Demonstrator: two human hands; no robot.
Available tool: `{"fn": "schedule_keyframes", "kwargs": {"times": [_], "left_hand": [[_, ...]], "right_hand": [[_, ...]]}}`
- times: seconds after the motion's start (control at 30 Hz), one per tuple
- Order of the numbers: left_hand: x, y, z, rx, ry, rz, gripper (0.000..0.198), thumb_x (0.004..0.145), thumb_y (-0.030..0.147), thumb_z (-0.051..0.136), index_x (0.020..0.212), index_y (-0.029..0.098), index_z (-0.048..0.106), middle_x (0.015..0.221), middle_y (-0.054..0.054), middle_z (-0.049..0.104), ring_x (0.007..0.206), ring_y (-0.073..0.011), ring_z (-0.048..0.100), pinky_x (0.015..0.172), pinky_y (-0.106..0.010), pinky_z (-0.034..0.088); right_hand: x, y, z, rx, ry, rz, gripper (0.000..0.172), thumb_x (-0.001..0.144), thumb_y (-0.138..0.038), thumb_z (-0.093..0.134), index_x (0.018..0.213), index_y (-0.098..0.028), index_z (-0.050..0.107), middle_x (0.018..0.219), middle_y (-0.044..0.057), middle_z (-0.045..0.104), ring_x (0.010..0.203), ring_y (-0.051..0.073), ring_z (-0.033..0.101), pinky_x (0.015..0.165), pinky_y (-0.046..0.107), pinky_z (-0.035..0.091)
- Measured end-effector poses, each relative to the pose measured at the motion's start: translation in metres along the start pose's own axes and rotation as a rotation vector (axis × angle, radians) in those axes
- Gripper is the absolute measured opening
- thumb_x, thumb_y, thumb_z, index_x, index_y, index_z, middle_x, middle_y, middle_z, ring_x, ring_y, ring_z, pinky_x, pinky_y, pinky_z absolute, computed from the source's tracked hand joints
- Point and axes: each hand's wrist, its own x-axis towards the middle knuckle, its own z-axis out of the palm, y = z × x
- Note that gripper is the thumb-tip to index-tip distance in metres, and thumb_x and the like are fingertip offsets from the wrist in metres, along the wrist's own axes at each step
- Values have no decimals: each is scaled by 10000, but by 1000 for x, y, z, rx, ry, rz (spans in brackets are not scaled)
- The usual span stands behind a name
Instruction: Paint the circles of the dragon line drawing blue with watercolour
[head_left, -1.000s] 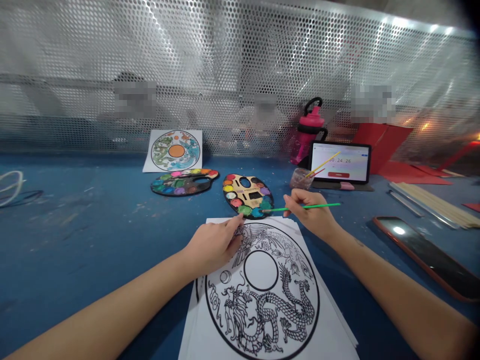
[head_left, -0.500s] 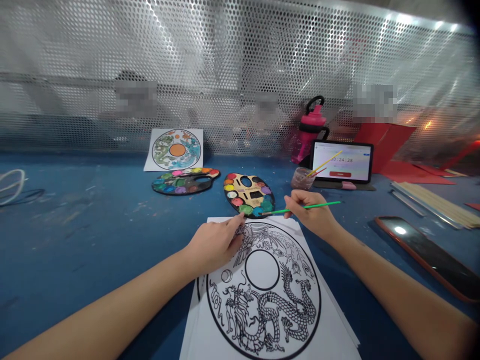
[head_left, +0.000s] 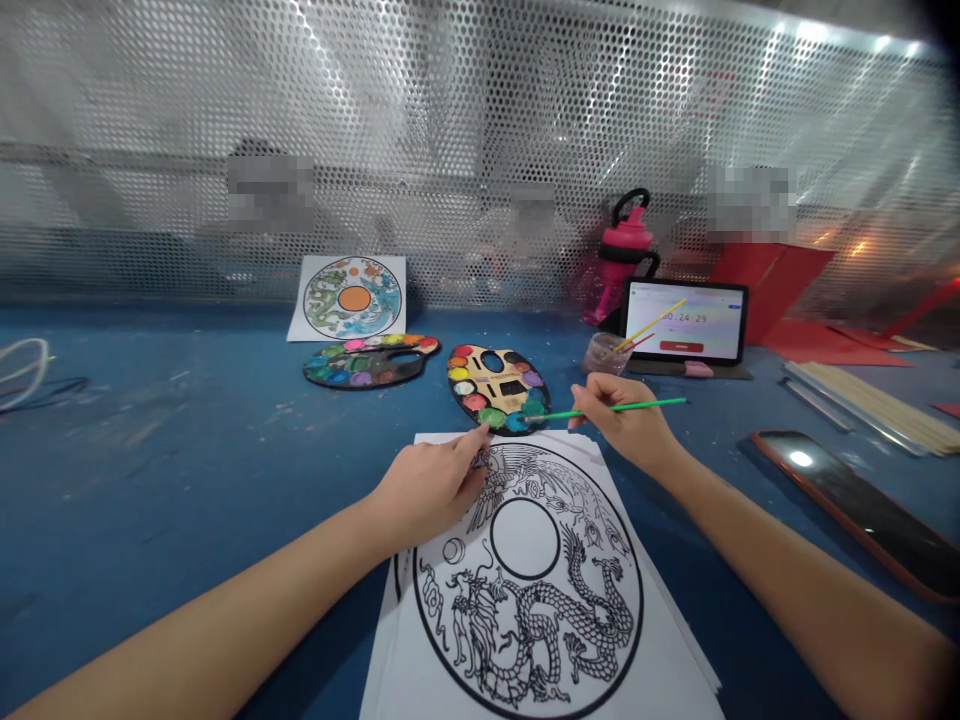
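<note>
My right hand (head_left: 622, 418) pinches a green-handled paintbrush (head_left: 645, 405), its bristles down at the blue paint of the near palette (head_left: 499, 385). That palette is wooden with a black rim and round wells of many colours. My left hand (head_left: 435, 482) lies on the upper left of the paper stack, index finger stretched out so its tip meets the palette's near rim by the green well; its other fingers are partly hidden. Printed on the top sheet (head_left: 529, 610) is an uncoloured black outline of a dragon and a bird in a ring.
Farther left is a second paint palette (head_left: 360, 372), with a coloured reference picture (head_left: 352, 300) behind it. A water cup (head_left: 604, 355) holding brushes stands before a tablet (head_left: 686, 320) with a timer. A pink bottle (head_left: 622, 255), phone (head_left: 862, 510) and packaged sticks (head_left: 877, 405) are at right.
The paintbrush tip has shifted slightly to the right and up within the blue paint, my right hand moving with it. My left hand stays where it was.
</note>
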Motion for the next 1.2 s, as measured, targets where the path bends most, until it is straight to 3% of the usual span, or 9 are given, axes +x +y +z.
{"fn": "schedule_keyframes", "kwargs": {"times": [0.23, 0.4, 0.6, 0.8, 0.93, 1.1, 1.2], "left_hand": [[0, -1, 1, 28, 7, -4, 405, 930, 324, 309, 1315, 196, 313, 1181, -60, 628, 842, -268, 665, 607, -385, 513], [0, -1, 1, 24, 8, 6, 411, 932, 326, 305, 1317, 183, 318, 1171, -78, 631, 818, -249, 667, 591, -339, 500], [0, 0, 1, 23, 12, 1, 423, 929, 317, 307, 1332, 186, 300, 1153, -76, 639, 837, -247, 665, 610, -336, 498], [0, 0, 0, 23, 11, 3, 397, 927, 313, 309, 1305, 193, 327, 1191, -71, 623, 822, -248, 667, 596, -344, 493], [1, 0, 0, 32, 8, 3, 410, 925, 309, 310, 1320, 198, 306, 1166, -62, 636, 810, -253, 667, 579, -354, 490], [0, 1, 0, 26, 4, 4, 393, 925, 311, 310, 1301, 195, 331, 1187, -70, 624, 829, -254, 667, 597, -352, 493], [0, 0, 0, 28, 0, 3, 403, 925, 316, 309, 1308, 190, 330, 1190, -79, 621, 828, -253, 667, 595, -349, 495]], "right_hand": [[-2, -2, 2, 3, -84, 5, 370, 890, -353, 494, 570, -199, 388, 544, 6, 589, 550, 138, 622, 484, 231, 368], [-1, -3, 0, -11, -8, -2, 368, 881, -362, 506, 576, -201, 378, 540, -3, 579, 553, 142, 622, 503, 236, 386], [-2, -5, 3, -39, -78, 2, 377, 884, -385, 490, 574, -201, 380, 530, 2, 583, 542, 136, 607, 470, 232, 349], [-2, -7, 1, -60, -29, -1, 366, 871, -395, 513, 583, -199, 400, 563, 1, 604, 525, 123, 574, 475, 240, 349], [-2, -10, -3, -102, -137, -20, 364, 868, -390, 524, 575, -184, 455, 597, 12, 643, 498, 98, 527, 468, 242, 313], [0, -10, -8, 9, -155, 45, 359, 853, -418, 553, 601, -193, 430, 548, 15, 636, 547, 128, 618, 488, 230, 382], [-1, -12, -8, -5, -146, 46, 324, 840, -421, 573, 634, -193, 473, 586, 19, 658, 527, 118, 588, 495, 237, 395]]}}
